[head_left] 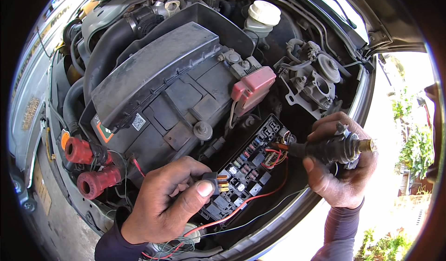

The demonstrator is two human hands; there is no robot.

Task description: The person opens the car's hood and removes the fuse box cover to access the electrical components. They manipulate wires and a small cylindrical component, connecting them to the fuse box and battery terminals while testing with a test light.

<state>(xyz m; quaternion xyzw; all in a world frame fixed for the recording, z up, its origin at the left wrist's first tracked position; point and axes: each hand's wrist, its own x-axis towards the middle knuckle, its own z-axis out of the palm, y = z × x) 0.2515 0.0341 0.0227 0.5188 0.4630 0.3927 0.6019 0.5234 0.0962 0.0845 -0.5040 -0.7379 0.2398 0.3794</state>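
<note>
My left hand [162, 200] pinches a small black relay [212, 181] between thumb and fingers, its copper-coloured prongs pointing right, over the near-left part of the fuse box [227, 168]. The box has its lid off, showing rows of coloured fuses and dark relays. In my right hand [332, 184] is a black, tape-wrapped probe-like tool [325, 151] with a brass-coloured outer end. Its copper-coloured tip [280, 146] is by the wires at the fuse box's right edge; whether it touches them I cannot tell. A red wire [253, 197] runs from there down toward the lower left.
A car battery [172, 107] under a black cover [158, 70] fills the middle, with a red terminal cover [254, 89] beside it. Two red clamp handles [95, 182] lie at left. A thin green wire [260, 214] crosses near the fender edge. A white-capped reservoir [264, 14] stands at the back.
</note>
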